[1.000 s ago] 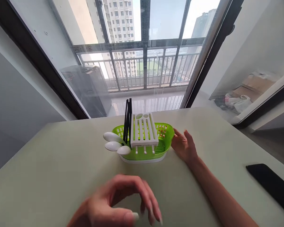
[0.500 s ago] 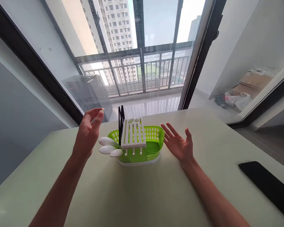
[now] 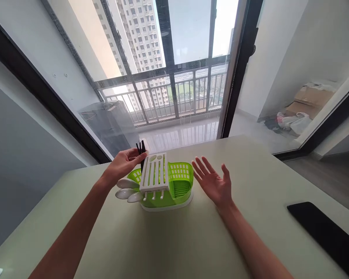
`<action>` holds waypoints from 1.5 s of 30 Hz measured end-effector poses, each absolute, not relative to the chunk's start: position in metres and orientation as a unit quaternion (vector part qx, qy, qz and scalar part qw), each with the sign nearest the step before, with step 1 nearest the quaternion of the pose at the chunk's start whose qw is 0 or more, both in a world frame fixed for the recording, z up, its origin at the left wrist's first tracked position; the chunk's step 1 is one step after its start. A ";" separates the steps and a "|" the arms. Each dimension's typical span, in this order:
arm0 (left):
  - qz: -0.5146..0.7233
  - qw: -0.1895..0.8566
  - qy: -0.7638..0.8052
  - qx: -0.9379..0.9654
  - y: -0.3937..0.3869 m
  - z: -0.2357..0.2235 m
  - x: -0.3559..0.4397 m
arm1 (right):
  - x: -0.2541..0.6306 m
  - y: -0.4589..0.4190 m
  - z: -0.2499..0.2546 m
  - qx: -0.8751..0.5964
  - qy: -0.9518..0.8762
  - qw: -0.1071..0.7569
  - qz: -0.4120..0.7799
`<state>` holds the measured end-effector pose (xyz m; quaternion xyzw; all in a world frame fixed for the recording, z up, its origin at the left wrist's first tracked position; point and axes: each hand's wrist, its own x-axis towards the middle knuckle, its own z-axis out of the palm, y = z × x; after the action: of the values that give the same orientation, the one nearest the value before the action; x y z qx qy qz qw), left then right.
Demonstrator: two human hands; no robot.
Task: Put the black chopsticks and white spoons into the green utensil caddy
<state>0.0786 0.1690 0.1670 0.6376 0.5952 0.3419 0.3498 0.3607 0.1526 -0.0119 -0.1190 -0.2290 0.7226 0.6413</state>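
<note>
My left hand [image 3: 122,166] reaches forward, thumb and fingers closed around the slim black chopsticks [image 3: 143,147]. Below it, glossy white oval spoons [image 3: 125,193] jut from the green latticed basket [image 3: 171,200] on the table [image 3: 168,248], beneath a white slotted rack [image 3: 151,188]. My right hand [image 3: 215,186], just beside, is spread open, palm up.

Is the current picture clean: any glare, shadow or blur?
Head view: pale sky looks washed out; the table is shaded before the green basket; balcony floor shows reflections; cardboard box looks hazy; left hand and right hand show no obvious blur.
</note>
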 end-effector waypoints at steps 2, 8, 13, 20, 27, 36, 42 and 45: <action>0.344 0.340 0.601 0.636 0.168 0.167 0.078 | 0.361 0.153 -0.012 -0.117 -0.226 0.640 0.725; 0.364 0.304 0.612 0.633 0.166 0.167 0.075 | 0.363 0.153 -0.012 -0.101 -0.211 0.639 0.733; 0.392 0.295 0.616 0.616 0.164 0.165 0.074 | 0.364 0.154 -0.013 -0.104 -0.215 0.645 0.726; 0.417 0.320 0.604 0.599 0.163 0.166 0.070 | 0.364 0.154 -0.015 -0.101 -0.205 0.642 0.732; 0.451 0.314 0.601 0.580 0.163 0.172 0.068 | 0.365 0.153 -0.014 -0.113 -0.213 0.636 0.733; 0.589 0.247 0.575 0.512 0.157 0.202 0.042 | 0.365 0.152 -0.016 -0.117 -0.217 0.634 0.733; 0.719 0.275 0.539 0.342 0.152 0.223 -0.025 | 0.366 0.149 -0.016 -0.109 -0.204 0.628 0.743; 0.710 0.308 0.572 0.273 0.148 0.217 -0.068 | 0.366 0.149 -0.018 -0.108 -0.200 0.623 0.748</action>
<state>-0.0677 0.1479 0.2166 0.2729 0.5721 0.7096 0.3078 0.3660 0.1486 -0.0181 -0.1084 -0.2003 0.7484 0.6228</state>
